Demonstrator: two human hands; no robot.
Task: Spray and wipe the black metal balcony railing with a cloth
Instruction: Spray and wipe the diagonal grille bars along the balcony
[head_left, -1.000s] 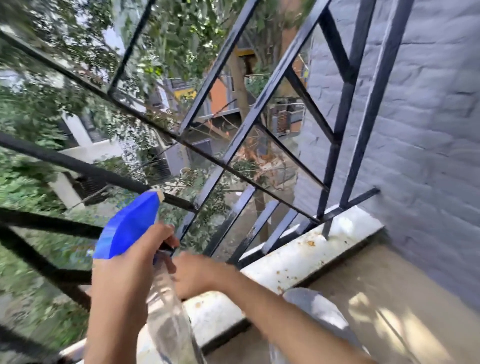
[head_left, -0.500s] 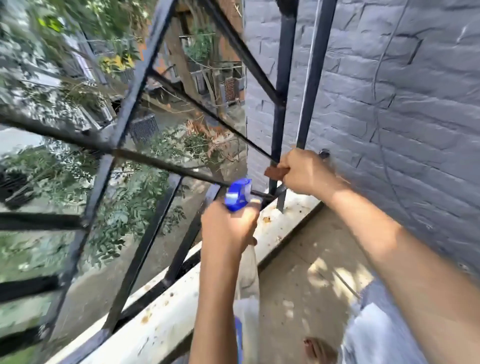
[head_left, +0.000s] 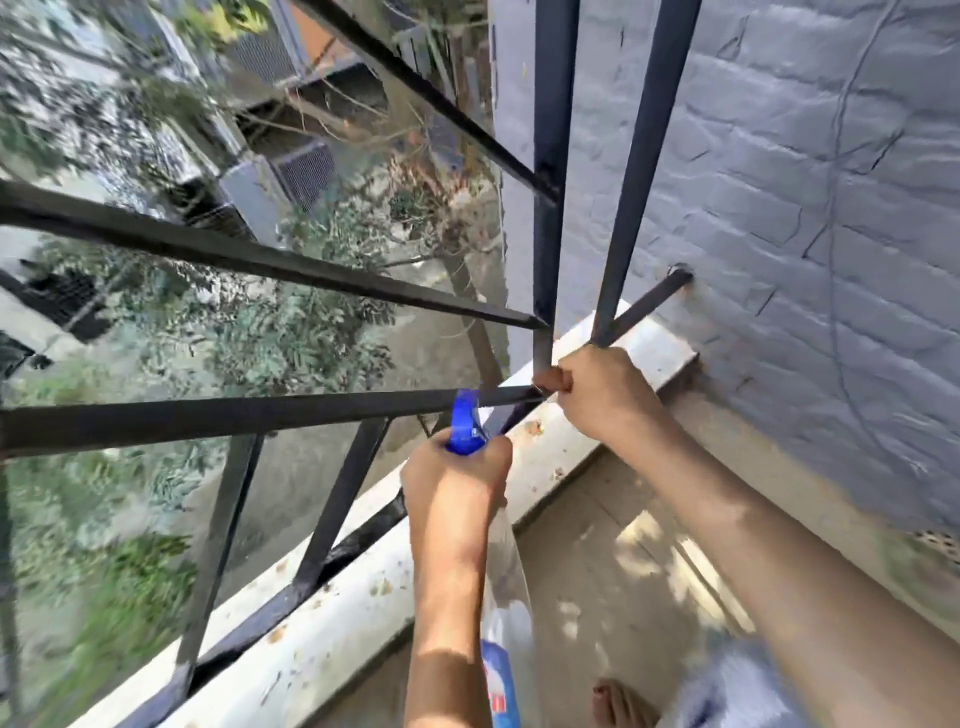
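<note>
Bare left forearm (head_left: 447, 597) and right forearm (head_left: 753, 530), bare foot (head_left: 621, 701), pale blue-white clothing (head_left: 727, 686) (blurred).

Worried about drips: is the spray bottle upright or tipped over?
Roughly upright: the left hand grips the spray bottle just under its blue head, which sits on top, clear body hanging below.

Grey painted brick wall (head_left: 831, 208) on the right, white stained concrete ledge (head_left: 363, 597) edging tan balcony floor (head_left: 623, 571), leafy green trees (head_left: 291, 332) beyond

Matt black metal railing (head_left: 218, 418), clear plastic spray bottle (head_left: 506, 566) with glossy blue head, rough painted brick wall (head_left: 810, 208)
</note>
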